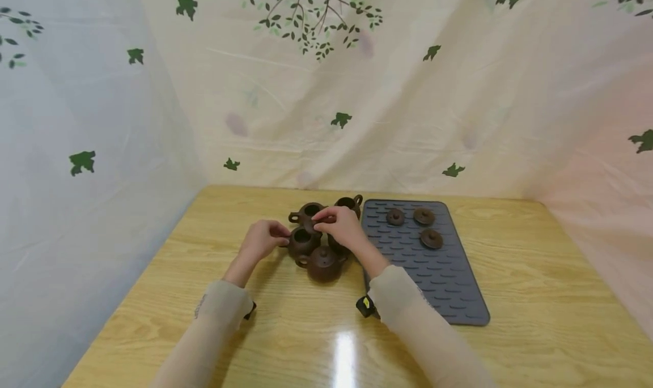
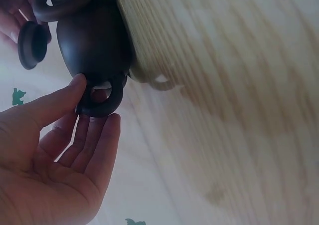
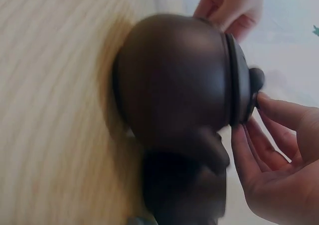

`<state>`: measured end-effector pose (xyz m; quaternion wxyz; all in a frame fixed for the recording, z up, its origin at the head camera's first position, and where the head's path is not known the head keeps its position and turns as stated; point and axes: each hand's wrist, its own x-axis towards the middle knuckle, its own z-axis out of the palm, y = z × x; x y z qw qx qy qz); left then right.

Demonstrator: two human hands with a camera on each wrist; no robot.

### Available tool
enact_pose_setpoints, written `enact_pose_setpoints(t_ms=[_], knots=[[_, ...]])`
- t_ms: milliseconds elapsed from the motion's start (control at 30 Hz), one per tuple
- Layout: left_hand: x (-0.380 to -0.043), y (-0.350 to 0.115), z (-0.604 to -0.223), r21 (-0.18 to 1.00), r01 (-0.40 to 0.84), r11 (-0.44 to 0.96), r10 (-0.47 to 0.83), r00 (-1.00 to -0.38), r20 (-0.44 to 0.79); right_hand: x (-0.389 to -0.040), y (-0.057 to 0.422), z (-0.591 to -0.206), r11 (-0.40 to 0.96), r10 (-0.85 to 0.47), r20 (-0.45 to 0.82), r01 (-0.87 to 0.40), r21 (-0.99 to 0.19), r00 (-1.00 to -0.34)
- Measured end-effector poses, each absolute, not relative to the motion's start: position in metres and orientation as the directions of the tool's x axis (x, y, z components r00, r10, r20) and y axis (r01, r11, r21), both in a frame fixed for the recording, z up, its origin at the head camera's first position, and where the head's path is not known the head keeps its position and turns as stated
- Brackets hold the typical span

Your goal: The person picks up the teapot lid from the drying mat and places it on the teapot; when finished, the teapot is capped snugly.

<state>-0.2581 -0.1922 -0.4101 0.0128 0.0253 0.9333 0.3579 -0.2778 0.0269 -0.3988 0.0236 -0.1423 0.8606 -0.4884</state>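
Note:
Several small dark brown clay teapots stand clustered on the wooden table [image 1: 204,297]. My left hand [image 1: 282,239] [image 2: 94,101] pinches the loop handle of an open teapot [image 1: 302,244] [image 2: 94,40] between thumb and fingertip. Just above that pot's mouth, my right hand [image 1: 317,225] [image 3: 259,130] pinches a small round lid [image 1: 309,225] [image 2: 31,44]. Nearest to me, under my right wrist, stands a lidded teapot [image 1: 323,264] [image 3: 174,80]. Two more open teapots [image 1: 308,210] stand behind the hands.
A grey ribbed mat [image 1: 449,286] lies to the right of the pots, with three loose lids [image 1: 424,216] at its far end. A leaf-printed curtain [image 1: 357,93] closes off the back and both sides of the table.

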Motion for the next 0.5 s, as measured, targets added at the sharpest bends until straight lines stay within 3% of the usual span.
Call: enact_pose_setpoints(t_ms=[500], knots=[[-0.258,-0.193,-0.41,0.684,0.035,0.729,0.055,-0.998,-0.007,-0.277,0.002,-0.407,0.516,-0.304,0.102,-0.254,-0.818,-0.947]])
